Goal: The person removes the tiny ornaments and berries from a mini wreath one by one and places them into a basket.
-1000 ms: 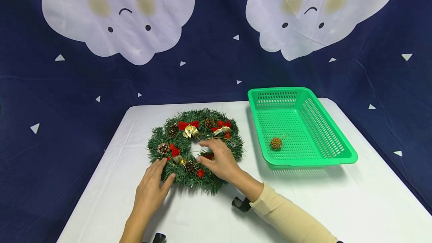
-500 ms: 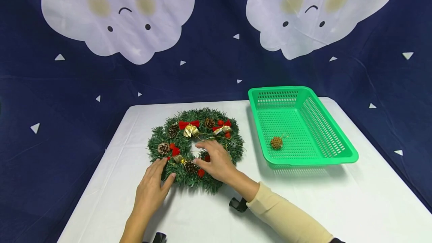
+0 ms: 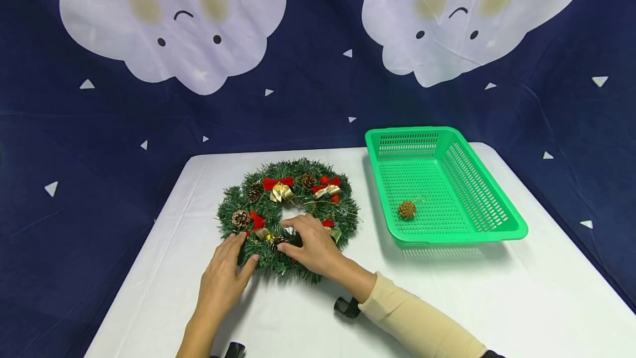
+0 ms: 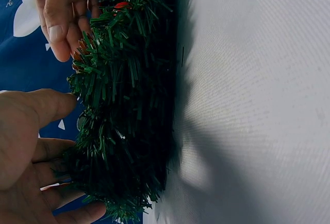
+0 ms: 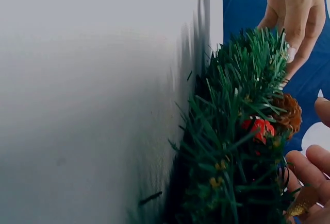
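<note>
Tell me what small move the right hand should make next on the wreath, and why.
Probably pinch the pine cone at the near rim and pull it free. The right hand already has its fingertips at that cone, the left hand steadies the wreath at its near-left edge, and one loose cone lies in the green basket.

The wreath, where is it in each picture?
Head: wreath on the white table, left of the green basket.
Left wrist: green needles down the left-centre.
Right wrist: lower right, with a pine cone.
Shared landmark: the left hand at the wreath's edge.
</note>
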Available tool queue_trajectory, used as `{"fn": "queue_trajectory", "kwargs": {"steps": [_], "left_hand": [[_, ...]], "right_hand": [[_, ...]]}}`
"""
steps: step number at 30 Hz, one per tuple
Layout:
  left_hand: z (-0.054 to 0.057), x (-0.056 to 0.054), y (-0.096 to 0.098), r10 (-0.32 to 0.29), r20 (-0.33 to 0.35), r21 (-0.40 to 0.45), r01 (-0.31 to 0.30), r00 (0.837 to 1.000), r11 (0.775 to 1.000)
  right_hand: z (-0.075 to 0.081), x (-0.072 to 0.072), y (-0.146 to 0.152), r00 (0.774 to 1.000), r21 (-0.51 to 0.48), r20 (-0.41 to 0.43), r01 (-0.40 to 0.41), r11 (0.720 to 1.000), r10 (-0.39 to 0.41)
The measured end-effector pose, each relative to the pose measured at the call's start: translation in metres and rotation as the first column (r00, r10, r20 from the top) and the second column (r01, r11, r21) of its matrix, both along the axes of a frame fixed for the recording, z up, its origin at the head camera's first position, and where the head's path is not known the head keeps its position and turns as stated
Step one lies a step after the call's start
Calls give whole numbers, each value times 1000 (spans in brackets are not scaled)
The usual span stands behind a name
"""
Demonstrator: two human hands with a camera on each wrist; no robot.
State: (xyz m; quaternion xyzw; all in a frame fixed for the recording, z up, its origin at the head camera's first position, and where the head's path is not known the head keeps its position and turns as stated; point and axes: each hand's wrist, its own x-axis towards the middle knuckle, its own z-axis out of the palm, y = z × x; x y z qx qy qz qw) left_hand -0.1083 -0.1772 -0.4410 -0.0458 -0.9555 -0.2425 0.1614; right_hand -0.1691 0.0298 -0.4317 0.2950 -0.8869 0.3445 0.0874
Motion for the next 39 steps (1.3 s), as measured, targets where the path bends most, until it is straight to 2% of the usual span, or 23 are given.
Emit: {"fn": "queue_trajectory", "kwargs": {"steps": [20,39], "left_hand": [[1,0,1,-2,13,-12,2,1000,1000],[0,0,1,-2,-7,-1,2,1000,1000]], "right_hand": [[-6,5,-6,1000,92,0,5,996,-5],[-11,5,-10,1000,148,-14,14,989,-12]]}}
